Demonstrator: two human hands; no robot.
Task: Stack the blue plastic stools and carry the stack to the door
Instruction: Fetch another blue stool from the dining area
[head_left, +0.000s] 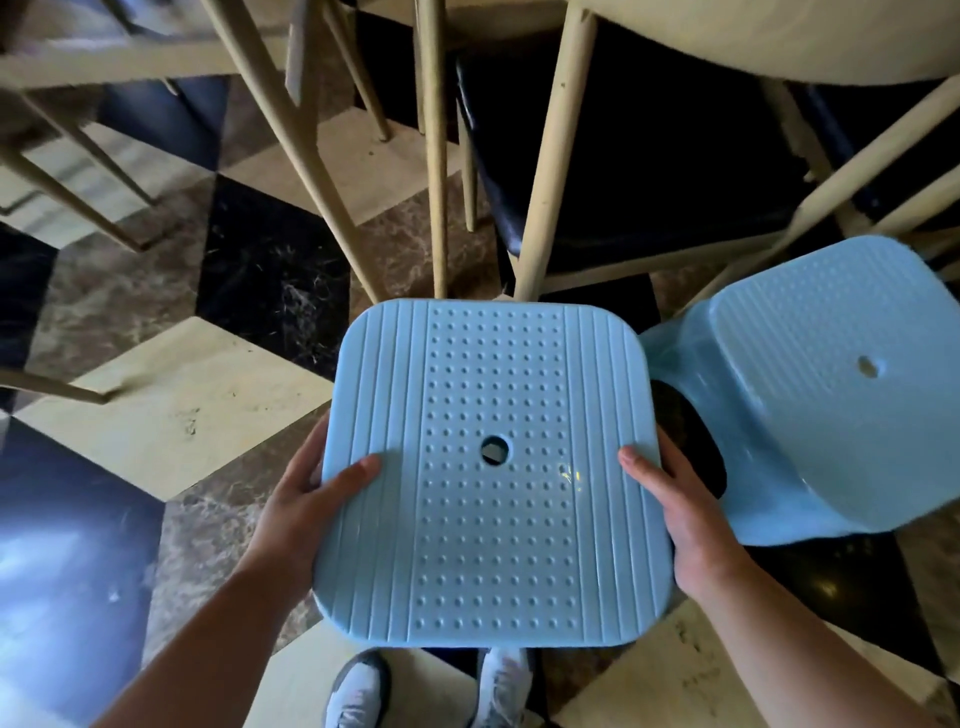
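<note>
We've got the left hand (306, 499) gripping the left edge of a blue stool (488, 473), thumb on top, fingers curled under. The stool sits level over the checkered floor (171, 405), right above our shoes (363, 691). The right hand (675, 514) grips the other edge. Further right, a second stool (831, 395) tilts beside the chair legs (550, 150).

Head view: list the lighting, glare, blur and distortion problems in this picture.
Head view: dim and unevenly lit, with the dark chair seat nearly black; a soft bluish sheen on the floor tile at lower left; a small glint on the held stool; the chair legs bow outward from wide-angle distortion; the upper left corner is smeared; the second stool looks slightly soft.
</note>
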